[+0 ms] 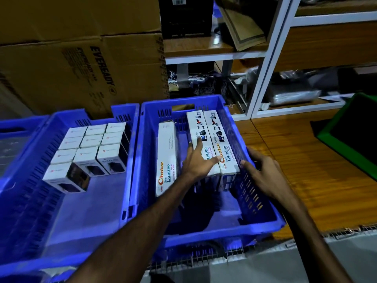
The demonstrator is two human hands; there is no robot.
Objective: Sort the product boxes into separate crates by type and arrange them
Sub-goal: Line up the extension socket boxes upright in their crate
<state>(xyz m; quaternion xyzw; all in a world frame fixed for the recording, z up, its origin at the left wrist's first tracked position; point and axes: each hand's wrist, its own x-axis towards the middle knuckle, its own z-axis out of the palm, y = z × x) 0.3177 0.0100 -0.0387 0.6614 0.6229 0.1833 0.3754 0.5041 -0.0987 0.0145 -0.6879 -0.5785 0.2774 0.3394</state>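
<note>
We have three long boxes in the right crate (263, 209): two of them, the middle long box (196, 127) and the right long box (223, 154), lie side by side and touching against the crate's right wall, their far ends propped up on the far wall; the left long box (166, 158) lies apart from them, with a gap of bare crate floor between. Our left hand (196, 160) lies flat on the middle box, fingers (199, 142) straight and spread, the thumb reaching across to the right box; it presses rather than grips. Our right hand (263, 172) curls its fingers over the crate's right rim, the fingertips close to the near end of the right box; whether they touch it we cannot tell. The small boxes (89, 152) stand packed in rows in the left crate (30, 180), already apart by type.

We judge the long boxes light, stiff cardboard with smooth printed faces, so a flat palm may slide on them; they would crush at the thin ends if squeezed hard. We would take each one across its narrow width near the middle, thumb on one long side and fingers on the other, so it stays level.
</note>
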